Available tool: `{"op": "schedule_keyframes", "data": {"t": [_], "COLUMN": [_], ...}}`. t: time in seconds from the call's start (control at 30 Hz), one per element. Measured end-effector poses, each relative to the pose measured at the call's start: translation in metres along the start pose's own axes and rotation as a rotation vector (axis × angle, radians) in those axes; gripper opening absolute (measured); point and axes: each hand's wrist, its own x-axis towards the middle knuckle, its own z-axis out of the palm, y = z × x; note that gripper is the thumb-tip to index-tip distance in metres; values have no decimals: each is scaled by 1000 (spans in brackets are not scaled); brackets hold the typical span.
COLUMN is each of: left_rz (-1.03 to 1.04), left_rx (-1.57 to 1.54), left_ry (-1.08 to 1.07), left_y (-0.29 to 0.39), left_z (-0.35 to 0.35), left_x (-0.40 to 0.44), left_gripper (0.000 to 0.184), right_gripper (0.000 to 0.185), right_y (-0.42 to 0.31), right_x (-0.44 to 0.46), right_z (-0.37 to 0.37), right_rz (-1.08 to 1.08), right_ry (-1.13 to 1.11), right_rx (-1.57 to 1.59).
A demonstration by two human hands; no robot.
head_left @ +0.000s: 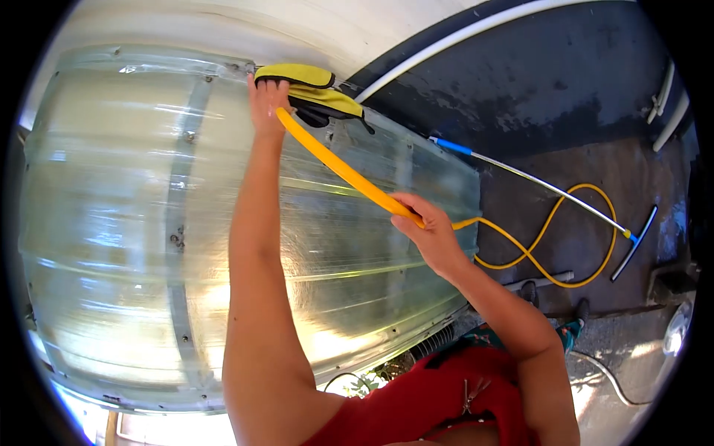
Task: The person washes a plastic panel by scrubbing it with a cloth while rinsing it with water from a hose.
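Left hand is out at full reach over the translucent panel, fingers partly spread and running onto a yellow-and-black cloth; the fingertips go out of sight at the cloth, so can't tell if it's gripped or just pressed. Cloth is folded or bunched on the panel's far edge, roughly mid-length, its trimmed tail pointing toward the far right corner. Right hand is closed around the yellow hose, thumb and fingers wrapped, above the panel near its right edge. From that grip the hose runs diagonally up to the left hand, its end right at the left wrist; can't tell if it touches skin. Other way, the hose drops past the panel's right edge and loops on the floor. Panel is ribbed lengthwise, shiny, with bright glare toward the near edge; a grey strip with bolts crosses it left of the left arm, far edge to near edge. A squeegee is off the right edge: blue grip by the panel's far right corner, pole slanting away over the hose loop, blade at the far end. Behind the far edge, a white pipe runs along the wall, dark paint below it. Wearer's red top is by the near edge.
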Motion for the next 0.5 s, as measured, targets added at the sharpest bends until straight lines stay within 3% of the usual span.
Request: {"op": "schedule_keyframes", "data": {"t": [0.13, 0.27, 0.3, 0.4, 0.5], "left_rz": [-12, -151, -205, -241, -281], "left_rx": [-32, -53, -33, 74, 206], "left_ry": [119, 116, 54, 237, 249], "left_y": [-32, -31, -33, -66, -100], "left_z": [-13, -34, -42, -34, -28], "left_x": [7, 15, 16, 10, 24], "left_gripper": [24, 23, 23, 27, 35], "right_gripper": [33, 33, 33, 32, 32], "right_y": [2, -1, -1, 1, 0], "right_x": [-5, -8, -8, -4, 4], "right_z": [5, 7, 7, 8, 10], "right_rz": [25, 46, 51, 52, 29], "right_ry": [0, 0, 5, 14, -2], "right_rx": [-6, -2, 4, 27, 58]}}
